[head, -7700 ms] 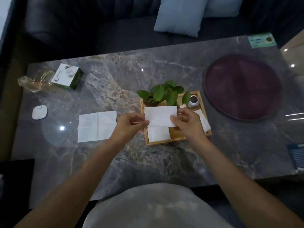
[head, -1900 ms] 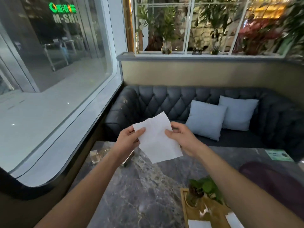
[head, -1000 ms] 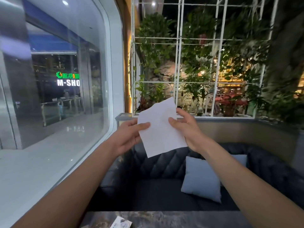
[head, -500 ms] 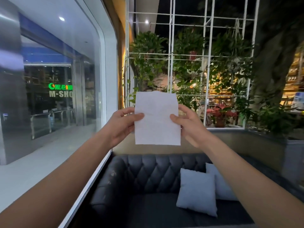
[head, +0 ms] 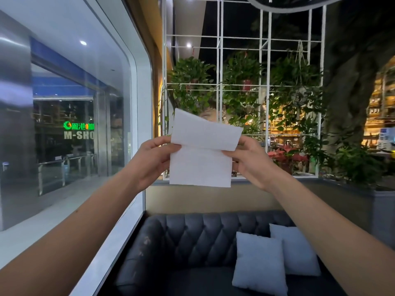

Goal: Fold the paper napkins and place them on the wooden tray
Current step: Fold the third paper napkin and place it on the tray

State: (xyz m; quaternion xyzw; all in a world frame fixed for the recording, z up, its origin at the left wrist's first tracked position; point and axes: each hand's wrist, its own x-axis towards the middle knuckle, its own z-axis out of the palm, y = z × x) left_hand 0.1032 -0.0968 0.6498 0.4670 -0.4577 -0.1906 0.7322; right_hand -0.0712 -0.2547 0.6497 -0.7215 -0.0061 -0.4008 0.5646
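I hold a white paper napkin point(head: 201, 165) up in the air in front of me, well above the sofa. Its top part is bent over toward me along a crease across the middle. My left hand point(head: 152, 159) pinches its left edge at the crease. My right hand point(head: 249, 160) pinches its right edge at the same height. The wooden tray and the table are out of view below the frame.
A dark tufted sofa point(head: 192, 242) with two pale blue cushions point(head: 259, 264) stands below my arms. A large window point(head: 64, 124) runs along the left. A white grid frame point(head: 241, 92) with hanging plants fills the wall ahead.
My view has tilted up from the table to the wall. The napkin, flat and upright half a second ago, now has its top half folding down over the lower half.
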